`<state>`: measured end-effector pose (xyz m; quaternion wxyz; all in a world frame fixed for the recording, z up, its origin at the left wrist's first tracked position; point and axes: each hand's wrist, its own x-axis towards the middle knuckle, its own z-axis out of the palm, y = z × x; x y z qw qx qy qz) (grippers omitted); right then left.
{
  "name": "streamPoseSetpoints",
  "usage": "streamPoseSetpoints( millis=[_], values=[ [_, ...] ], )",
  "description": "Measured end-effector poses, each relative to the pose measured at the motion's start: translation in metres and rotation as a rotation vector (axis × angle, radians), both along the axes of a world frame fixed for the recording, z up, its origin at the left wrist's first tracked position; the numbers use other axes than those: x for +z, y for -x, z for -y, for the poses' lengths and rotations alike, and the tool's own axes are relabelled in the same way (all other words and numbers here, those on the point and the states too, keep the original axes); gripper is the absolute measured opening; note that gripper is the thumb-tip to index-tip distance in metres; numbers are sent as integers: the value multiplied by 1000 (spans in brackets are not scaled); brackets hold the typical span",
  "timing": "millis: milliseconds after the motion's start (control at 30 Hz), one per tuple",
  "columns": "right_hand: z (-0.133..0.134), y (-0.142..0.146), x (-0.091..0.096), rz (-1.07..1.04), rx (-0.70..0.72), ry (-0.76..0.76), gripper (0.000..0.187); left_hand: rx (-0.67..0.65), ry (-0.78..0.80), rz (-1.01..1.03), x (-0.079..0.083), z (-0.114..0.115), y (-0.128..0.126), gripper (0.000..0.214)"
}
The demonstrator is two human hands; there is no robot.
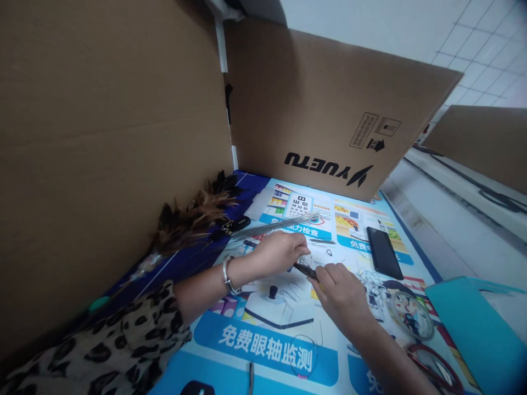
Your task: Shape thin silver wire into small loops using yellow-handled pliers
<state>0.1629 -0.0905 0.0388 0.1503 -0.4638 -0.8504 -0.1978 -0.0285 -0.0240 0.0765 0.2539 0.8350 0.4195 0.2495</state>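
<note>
My left hand (280, 252) is closed in a pinch on a small loop of thin wire (305, 259) over the printed table cover. My right hand (341, 291) is closed round dark pliers (305, 270), whose tip meets the wire at my left fingertips. A metal bangle (228, 274) sits on my left wrist, above a leopard-print sleeve. A bundle of straight thin wires (275, 225) lies just beyond my left hand.
Cardboard walls (329, 104) stand on the left and at the back. Brown feathers (193, 216) lie at the left. A black phone (384, 252) lies to the right. A roll of tape (411, 315), red-handled scissors (436, 365) and a teal box (477, 323) sit at the near right.
</note>
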Motion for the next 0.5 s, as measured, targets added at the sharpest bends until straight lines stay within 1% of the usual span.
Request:
streamPoseSetpoints(
  millis=[267,500],
  values=[
    [5,3,5,-179,-35,201,14,-70,-103,-127,7,6,3,24],
    [4,4,12,-335,-58,399,13,-78,-177,-218,11,9,3,28]
  ],
)
